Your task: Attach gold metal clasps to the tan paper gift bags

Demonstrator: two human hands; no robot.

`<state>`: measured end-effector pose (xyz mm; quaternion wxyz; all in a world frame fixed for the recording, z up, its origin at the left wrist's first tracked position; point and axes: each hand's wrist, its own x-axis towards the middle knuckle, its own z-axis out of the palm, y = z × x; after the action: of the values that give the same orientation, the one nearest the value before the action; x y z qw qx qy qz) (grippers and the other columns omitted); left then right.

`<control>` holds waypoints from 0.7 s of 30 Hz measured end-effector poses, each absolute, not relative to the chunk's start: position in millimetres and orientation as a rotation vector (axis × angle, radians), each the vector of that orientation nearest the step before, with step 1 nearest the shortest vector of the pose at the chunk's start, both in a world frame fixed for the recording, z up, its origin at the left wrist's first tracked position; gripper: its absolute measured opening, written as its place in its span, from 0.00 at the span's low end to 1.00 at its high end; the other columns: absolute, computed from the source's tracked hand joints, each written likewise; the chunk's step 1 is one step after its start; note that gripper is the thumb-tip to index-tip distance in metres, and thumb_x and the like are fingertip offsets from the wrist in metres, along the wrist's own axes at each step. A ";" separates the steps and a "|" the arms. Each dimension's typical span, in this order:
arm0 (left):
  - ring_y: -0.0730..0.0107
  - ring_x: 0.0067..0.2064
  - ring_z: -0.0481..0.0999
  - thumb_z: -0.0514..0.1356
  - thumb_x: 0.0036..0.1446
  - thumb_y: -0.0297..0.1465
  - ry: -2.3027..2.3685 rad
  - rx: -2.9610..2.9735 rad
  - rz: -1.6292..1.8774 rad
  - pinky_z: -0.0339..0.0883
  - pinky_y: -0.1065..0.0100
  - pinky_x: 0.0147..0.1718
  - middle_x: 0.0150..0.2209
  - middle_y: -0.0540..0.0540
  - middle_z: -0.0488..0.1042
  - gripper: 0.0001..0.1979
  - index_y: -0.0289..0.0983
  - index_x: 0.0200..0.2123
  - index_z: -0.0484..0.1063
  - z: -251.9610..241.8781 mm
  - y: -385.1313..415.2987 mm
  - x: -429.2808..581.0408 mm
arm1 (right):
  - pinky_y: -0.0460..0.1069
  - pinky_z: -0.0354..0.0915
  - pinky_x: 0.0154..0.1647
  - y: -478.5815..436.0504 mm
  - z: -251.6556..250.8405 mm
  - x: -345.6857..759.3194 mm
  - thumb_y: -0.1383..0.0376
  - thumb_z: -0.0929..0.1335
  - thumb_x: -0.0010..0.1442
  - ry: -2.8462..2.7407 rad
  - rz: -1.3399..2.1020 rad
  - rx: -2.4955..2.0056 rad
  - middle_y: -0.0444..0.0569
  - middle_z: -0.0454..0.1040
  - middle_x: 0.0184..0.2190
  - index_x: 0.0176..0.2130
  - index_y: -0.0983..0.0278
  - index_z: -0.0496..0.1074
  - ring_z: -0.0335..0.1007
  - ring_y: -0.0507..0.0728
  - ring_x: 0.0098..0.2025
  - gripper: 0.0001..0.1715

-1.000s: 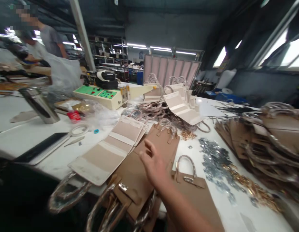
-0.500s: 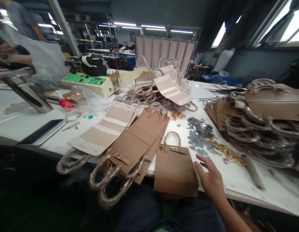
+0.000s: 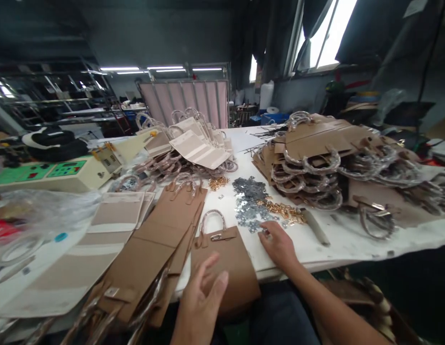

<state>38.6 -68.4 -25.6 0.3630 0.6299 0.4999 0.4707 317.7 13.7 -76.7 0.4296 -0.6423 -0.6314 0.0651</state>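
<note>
My left hand (image 3: 202, 299) is raised over the lower left of a brown bag piece (image 3: 227, 258), its thumb and fingers apart and holding nothing. That piece lies at the table's front edge, with a plastic-wrapped handle (image 3: 214, 220) and a metal clasp part (image 3: 215, 237) at its top. At the near edge of a pile of small grey metal plates (image 3: 249, 199), my right hand (image 3: 279, 247) has its fingertips drawn together. Whatever is between those fingertips is too small to make out. Gold-coloured fittings (image 3: 285, 211) lie just beyond the right hand.
Brown bag panels (image 3: 161, 230) and beige panels (image 3: 103, 244) lie on the left. A tall stack of brown bags (image 3: 315, 139) with wrapped handles stands right. An olive-grey rod-like tool (image 3: 315, 227) rests before it. The green-panelled machine (image 3: 57, 175) sits at the left.
The view has swung to the right. My left hand has come into view over the brown bag piece. My right hand has moved to the grey plates and its fingers have closed together.
</note>
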 end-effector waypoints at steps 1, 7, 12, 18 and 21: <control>0.45 0.63 0.72 0.64 0.62 0.43 1.420 1.663 1.173 0.67 0.42 0.62 0.61 0.36 0.72 0.24 0.38 0.57 0.72 -32.4 -50.8 37.7 | 0.56 0.71 0.52 18.1 -78.3 325.3 0.63 0.66 0.65 -1.587 0.135 -1.654 0.52 0.77 0.50 0.50 0.61 0.76 0.76 0.59 0.44 0.15; 0.40 0.71 0.60 0.62 0.56 0.45 1.856 1.857 1.010 0.52 0.41 0.70 0.69 0.30 0.63 0.33 0.33 0.61 0.70 -67.5 -8.9 33.1 | 0.54 0.71 0.49 36.8 -80.4 362.0 0.62 0.66 0.66 -1.620 0.018 -1.812 0.51 0.77 0.54 0.53 0.59 0.76 0.75 0.60 0.47 0.18; 0.43 0.71 0.62 0.65 0.55 0.44 1.724 1.315 1.124 0.53 0.46 0.70 0.68 0.30 0.64 0.38 0.34 0.65 0.64 -57.0 -3.1 43.9 | 0.58 0.68 0.57 24.2 -87.0 403.9 0.60 0.67 0.65 -1.632 -0.055 -1.968 0.55 0.77 0.55 0.52 0.60 0.78 0.71 0.66 0.58 0.19; 0.46 0.62 0.74 0.72 0.51 0.38 1.480 0.899 1.087 0.71 0.54 0.59 0.66 0.28 0.67 0.45 0.33 0.69 0.59 -39.2 10.0 57.5 | 0.56 0.68 0.56 18.6 -92.2 429.4 0.58 0.67 0.63 -1.659 0.164 -1.901 0.51 0.79 0.48 0.45 0.59 0.81 0.74 0.64 0.54 0.16; 0.46 0.58 0.77 0.74 0.48 0.37 1.396 0.968 0.986 0.73 0.54 0.56 0.63 0.30 0.71 0.50 0.34 0.70 0.56 -38.3 20.1 58.6 | 0.53 0.71 0.48 24.6 -88.2 431.9 0.60 0.67 0.60 -1.629 0.207 -1.892 0.50 0.81 0.42 0.45 0.60 0.81 0.77 0.61 0.44 0.17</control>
<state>58.6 20.1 -38.3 0.5553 0.4099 0.5912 0.4173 431.9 24.6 -88.2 0.3131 -0.7173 -0.6176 0.0784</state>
